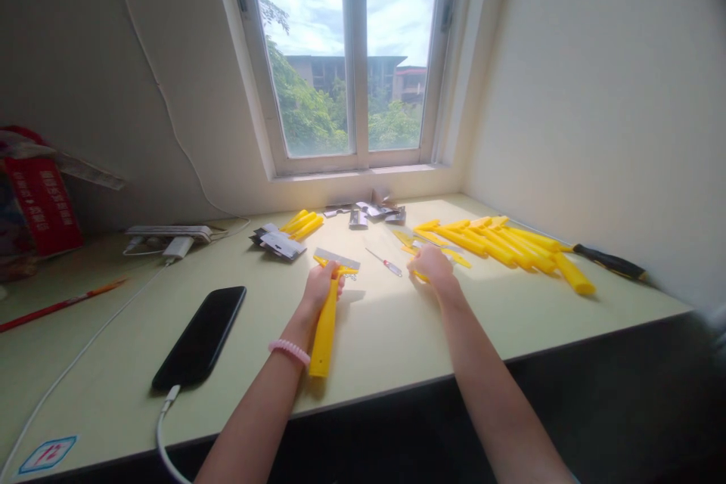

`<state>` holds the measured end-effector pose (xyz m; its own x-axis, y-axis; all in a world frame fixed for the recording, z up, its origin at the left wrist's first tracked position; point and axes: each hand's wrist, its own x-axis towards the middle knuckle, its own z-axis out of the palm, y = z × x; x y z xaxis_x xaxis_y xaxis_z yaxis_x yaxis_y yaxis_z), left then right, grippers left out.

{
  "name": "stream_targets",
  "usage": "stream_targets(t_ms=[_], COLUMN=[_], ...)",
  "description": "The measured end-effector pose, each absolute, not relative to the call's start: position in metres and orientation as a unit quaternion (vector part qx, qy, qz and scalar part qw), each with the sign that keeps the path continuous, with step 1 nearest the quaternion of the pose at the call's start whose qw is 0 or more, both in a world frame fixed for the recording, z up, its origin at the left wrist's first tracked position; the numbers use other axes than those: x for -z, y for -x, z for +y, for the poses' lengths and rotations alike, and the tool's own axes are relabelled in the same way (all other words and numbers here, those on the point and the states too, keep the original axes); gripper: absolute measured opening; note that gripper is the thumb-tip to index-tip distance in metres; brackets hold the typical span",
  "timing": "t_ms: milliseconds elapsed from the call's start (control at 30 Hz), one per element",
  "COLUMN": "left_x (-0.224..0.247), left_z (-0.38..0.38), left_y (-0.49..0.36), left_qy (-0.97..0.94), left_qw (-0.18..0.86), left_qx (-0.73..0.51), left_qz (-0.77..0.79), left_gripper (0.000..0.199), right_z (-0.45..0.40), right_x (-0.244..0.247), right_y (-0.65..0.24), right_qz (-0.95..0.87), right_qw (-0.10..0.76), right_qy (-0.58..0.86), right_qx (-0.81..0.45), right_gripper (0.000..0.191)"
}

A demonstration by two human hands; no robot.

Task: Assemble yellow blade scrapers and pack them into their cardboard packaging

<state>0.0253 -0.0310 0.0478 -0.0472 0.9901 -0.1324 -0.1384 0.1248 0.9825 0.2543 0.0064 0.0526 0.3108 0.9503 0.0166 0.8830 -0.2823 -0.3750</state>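
Note:
My left hand (321, 287) is closed around a yellow scraper (324, 333), its handle pointing toward me and its wide metal blade at the far end. My right hand (432, 266) is over flat yellow plastic parts (457, 255), its curled fingers on one of them; the fingertips are partly hidden. Between the hands lies a small screwdriver (391, 267) with a thin shaft. Beyond my left hand are yellow handles (303, 224) and a stack of packaged blades (280, 243).
Several yellow handles (499, 242) lie in a row at the right, beside a black-handled tool (609, 262). Grey blade packets (358, 219) sit below the window. On the left are a phone (201, 336) on a charging cable, a power strip (170, 233) and a red pencil-like stick (62, 304).

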Motion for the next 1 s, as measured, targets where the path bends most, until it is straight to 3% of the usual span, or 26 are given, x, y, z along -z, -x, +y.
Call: stream_targets(t_ms=[333,567,700,833,1000], left_x=[-0.048,-0.048,-0.049,-0.048,-0.047], left_z=[-0.033,-0.033,-0.033,-0.033,-0.034], left_y=[-0.027,-0.028,-0.029,-0.029,-0.029], left_qy=[-0.424,-0.419,-0.419,-0.434,-0.451], left_qw=[0.551,0.555,0.553,0.550,0.551], left_qx=[-0.498,-0.498,-0.496,-0.492,-0.482], left_qz=[0.519,0.518,0.523,0.516,0.512], left_gripper=[0.018,0.018,0.018,0.017,0.017], right_z=[0.007,0.011,0.011,0.004,-0.008], right_x=[-0.052,-0.060,-0.062,-0.064,-0.064], right_y=[-0.252,-0.248,-0.241,-0.225,-0.196], right_qz=[-0.570,-0.522,-0.482,-0.479,-0.532], right_qw=[0.239,0.500,0.628,0.594,0.561], right_qy=[0.781,0.684,0.538,0.387,0.307], right_qx=[-0.088,-0.095,-0.291,-0.518,-0.556], right_gripper=[0.011,0.030,0.038,0.031,0.021])
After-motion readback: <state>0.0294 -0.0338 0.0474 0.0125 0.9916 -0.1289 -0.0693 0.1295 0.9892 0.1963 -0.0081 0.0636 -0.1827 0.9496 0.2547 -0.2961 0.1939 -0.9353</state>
